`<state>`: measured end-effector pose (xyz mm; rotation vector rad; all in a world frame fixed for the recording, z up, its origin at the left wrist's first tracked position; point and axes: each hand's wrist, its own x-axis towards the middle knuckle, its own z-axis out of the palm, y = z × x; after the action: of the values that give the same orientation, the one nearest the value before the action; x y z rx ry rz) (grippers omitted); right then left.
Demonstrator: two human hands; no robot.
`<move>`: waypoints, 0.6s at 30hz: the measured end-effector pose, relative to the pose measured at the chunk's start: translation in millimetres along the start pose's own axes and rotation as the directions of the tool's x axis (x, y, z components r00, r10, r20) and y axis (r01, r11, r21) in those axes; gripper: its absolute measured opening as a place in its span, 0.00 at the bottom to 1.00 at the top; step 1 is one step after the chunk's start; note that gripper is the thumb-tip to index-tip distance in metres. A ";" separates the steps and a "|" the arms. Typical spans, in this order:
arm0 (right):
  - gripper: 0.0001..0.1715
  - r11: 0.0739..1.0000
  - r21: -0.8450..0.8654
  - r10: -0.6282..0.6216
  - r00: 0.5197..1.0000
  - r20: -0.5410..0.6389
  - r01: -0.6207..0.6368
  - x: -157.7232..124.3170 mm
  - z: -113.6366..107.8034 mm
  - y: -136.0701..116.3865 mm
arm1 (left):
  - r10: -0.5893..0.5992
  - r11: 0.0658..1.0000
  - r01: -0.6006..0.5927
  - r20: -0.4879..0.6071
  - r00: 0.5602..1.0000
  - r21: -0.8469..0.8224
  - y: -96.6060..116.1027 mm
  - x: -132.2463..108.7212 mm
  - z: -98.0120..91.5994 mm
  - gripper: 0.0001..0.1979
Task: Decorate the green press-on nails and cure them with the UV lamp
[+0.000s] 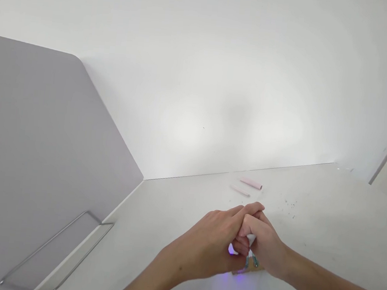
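My left hand [219, 235] and my right hand [267, 245] meet above the white table, fingers bent and pressed together. Whatever they grip is hidden behind the fingers. Purple light shines beneath my left hand and tints the tabletop. Small teal, shiny pieces [255, 261] show just under the joined hands; I cannot tell whether they are held. Below them lies a flat brown piece [248, 269], partly covered by my hands. Beyond my fingertips, a pink tube-like piece [251, 183] and a thin pink stick with a grey end [240, 190] rest on the table.
The white tabletop [159, 214] runs back to a white wall [203, 73]. A grey panel [44, 126] stands at the left, with a bent metal wire frame [83, 255] at its foot. Small dark crumbs [290, 203] lie scattered right of the pink pieces.
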<state>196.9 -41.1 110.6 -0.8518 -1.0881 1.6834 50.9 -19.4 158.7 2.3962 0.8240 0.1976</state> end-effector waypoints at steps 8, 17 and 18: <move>0.13 0.999 0.030 0.031 0.999 0.033 -0.032 4.3 -3.5 6.4 | -0.044 0.999 0.044 0.020 0.999 -0.024 -2.2 0.8 1.8 0.19; 0.12 1.000 0.024 0.012 1.000 0.013 -0.012 2.8 -2.3 5.8 | -0.007 1.000 0.007 0.008 1.000 -0.012 -1.2 0.4 0.8 0.26; 0.12 1.000 0.023 0.010 1.000 0.007 -0.010 2.4 -2.2 5.9 | -0.008 1.000 0.008 0.007 1.000 -0.009 -1.6 0.2 0.9 0.26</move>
<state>196.1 -39.2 104.2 -0.8386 -1.0684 1.7056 50.6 -18.8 157.0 2.3832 0.8271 0.1894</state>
